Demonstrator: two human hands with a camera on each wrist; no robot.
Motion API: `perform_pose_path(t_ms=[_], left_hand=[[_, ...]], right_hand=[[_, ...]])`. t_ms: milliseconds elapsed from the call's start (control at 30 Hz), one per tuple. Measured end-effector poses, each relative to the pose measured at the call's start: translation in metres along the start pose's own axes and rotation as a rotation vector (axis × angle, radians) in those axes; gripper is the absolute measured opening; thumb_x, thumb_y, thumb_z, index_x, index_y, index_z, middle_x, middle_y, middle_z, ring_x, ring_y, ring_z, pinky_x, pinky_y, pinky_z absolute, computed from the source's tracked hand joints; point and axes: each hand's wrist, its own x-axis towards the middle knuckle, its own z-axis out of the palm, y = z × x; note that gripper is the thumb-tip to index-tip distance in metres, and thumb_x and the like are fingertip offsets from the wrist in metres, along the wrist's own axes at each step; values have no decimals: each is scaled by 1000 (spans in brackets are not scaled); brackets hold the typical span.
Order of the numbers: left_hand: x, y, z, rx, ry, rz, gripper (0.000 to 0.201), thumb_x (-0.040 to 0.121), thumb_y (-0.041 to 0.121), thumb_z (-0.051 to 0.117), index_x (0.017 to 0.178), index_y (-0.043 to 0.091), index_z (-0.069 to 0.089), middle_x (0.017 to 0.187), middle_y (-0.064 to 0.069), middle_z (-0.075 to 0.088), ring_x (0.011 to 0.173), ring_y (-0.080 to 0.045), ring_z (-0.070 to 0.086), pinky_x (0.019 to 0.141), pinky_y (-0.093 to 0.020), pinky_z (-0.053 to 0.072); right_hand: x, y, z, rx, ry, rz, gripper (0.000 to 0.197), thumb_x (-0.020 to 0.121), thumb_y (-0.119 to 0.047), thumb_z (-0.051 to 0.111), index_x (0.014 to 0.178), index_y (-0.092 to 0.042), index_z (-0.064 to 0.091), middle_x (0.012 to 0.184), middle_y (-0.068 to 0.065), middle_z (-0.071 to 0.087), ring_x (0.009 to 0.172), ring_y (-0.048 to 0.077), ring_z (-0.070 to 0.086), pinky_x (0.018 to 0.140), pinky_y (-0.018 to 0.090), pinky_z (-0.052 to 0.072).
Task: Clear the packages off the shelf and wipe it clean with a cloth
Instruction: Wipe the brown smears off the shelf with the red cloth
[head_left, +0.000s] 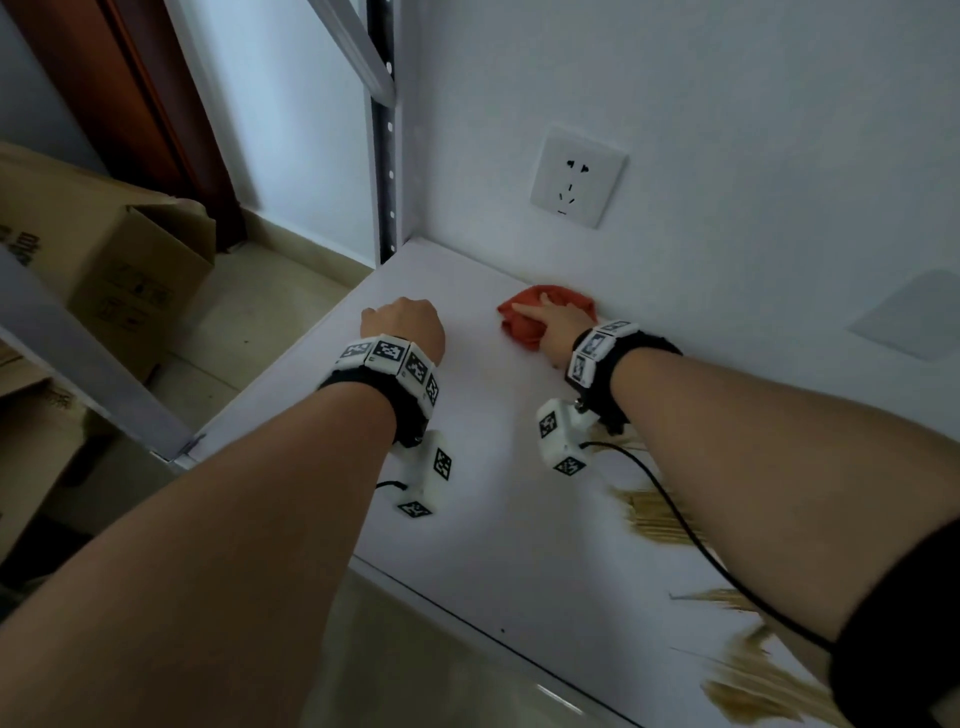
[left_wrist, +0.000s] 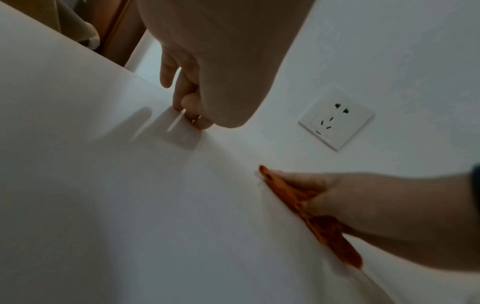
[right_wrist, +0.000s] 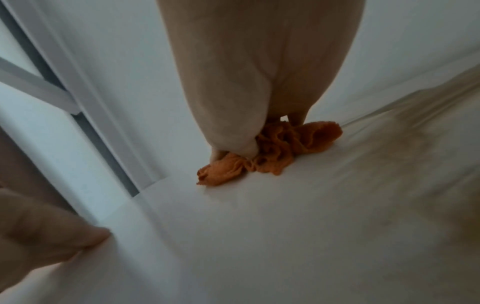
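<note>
The white shelf (head_left: 493, 530) carries no packages in any view. An orange cloth (head_left: 522, 317) lies bunched on it near the back wall. My right hand (head_left: 557, 318) lies on top of the cloth, its fingers stretched flat and pressing it onto the board. The left wrist view shows that hand (left_wrist: 363, 197) flat over the cloth (left_wrist: 324, 228); in the right wrist view the cloth (right_wrist: 285, 150) bulges out beneath it. My left hand (head_left: 402, 325) rests on the shelf to the left of the cloth, its fingers (left_wrist: 187, 102) curled under and holding nothing.
A wall socket (head_left: 576, 176) sits above the cloth. The rack's perforated upright (head_left: 387, 156) stands at the back left corner. Cardboard boxes (head_left: 130, 270) stand on the floor to the left. Worn yellowish patches (head_left: 660, 514) mark the shelf's right part.
</note>
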Motion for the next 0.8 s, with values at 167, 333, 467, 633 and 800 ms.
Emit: perform_pose_path(t_ms=[167,333,467,633,800], left_hand=[[-1,-5,-4,-45,-29,-33,17,91,8,42,88,8,59,109,-13,64,100,-29,62,89,-33,43],[0,-5,-2,-57,-23,-33,18,91,8,41,88,10,59,109,-13,65,100,-29,62,88,-32,42],[5,-6,0,-39,-34,-22,25,91,9,41,105,7,62,114,-13,63,105,-30,60,89,-33,41],[13,-22,8,-41,-53,17,33,92,13,37,111,14,65,117,-8,63,105,-28,60,81,-33,39],[15,-23,15,5,-65,18,37,93,12,35,121,15,60,123,-7,60,112,-27,57,90,-35,41]], right_hand=[[2,26,-1,133,6,187,63,97,-31,46,152,-17,16,157,15,14,141,36,23,116,41,23],[-17,-9,3,128,4,33,53,100,-21,39,150,-18,21,158,16,7,146,33,11,118,29,11],[-30,-46,10,48,-79,-177,66,92,3,38,148,-31,26,159,8,5,146,32,6,118,31,5],[-49,-10,10,118,-101,-170,54,96,3,34,145,-19,33,158,13,8,146,27,10,110,20,6],[-35,23,-3,252,-32,120,54,101,-19,36,151,-10,18,158,12,13,143,30,23,96,21,40]])
